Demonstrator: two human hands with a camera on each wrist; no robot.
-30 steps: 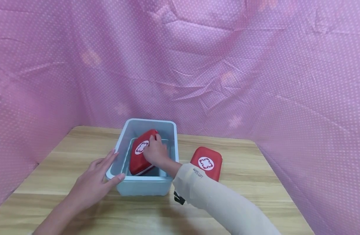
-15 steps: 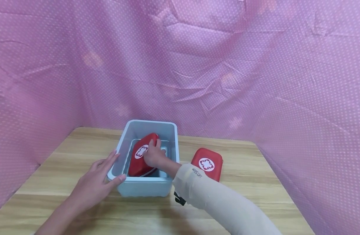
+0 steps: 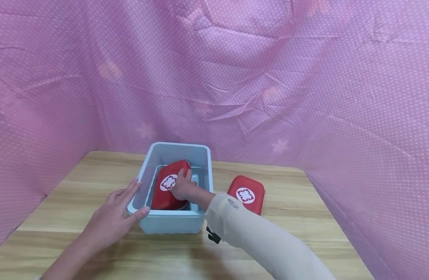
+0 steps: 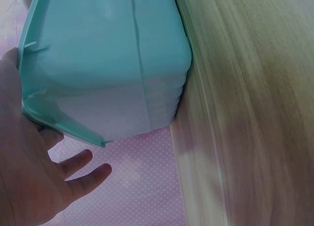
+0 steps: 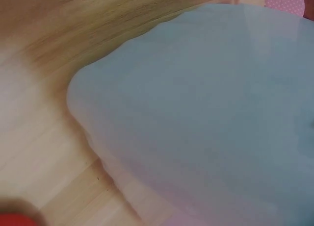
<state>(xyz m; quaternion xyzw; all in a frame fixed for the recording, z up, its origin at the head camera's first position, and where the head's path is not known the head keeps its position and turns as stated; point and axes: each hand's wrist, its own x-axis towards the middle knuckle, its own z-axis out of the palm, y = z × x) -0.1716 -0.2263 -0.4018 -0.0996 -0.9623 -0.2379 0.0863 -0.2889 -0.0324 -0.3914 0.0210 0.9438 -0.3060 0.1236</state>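
A light blue plastic bin (image 3: 170,221) stands on the table, its mouth upward. My left hand (image 3: 111,217) touches its near-left corner: the thumb is on the near rim, the fingers on the left rim. In the left wrist view, some fingers (image 4: 88,179) of that hand extend straight, free of the bin. Inside the bin leans a red zip case (image 3: 162,200) with a white round emblem. My right hand (image 3: 183,188) reaches in over the right rim and rests on the case's right part with fingers spread; their undersides are hidden. The bin wall (image 5: 186,103) blocks the right wrist view.
A second red case (image 3: 251,194) with the same emblem lies right of the bin, partly behind the pale right sleeve (image 3: 256,229). Pink dotted cloth (image 3: 214,77) hangs around the back and sides of the wooden table (image 3: 298,217).
The case in the bin has sunk lower and tipped flatter. My right hand has gone down slightly with it, its fingers more spread. My left hand keeps its place on the rim.
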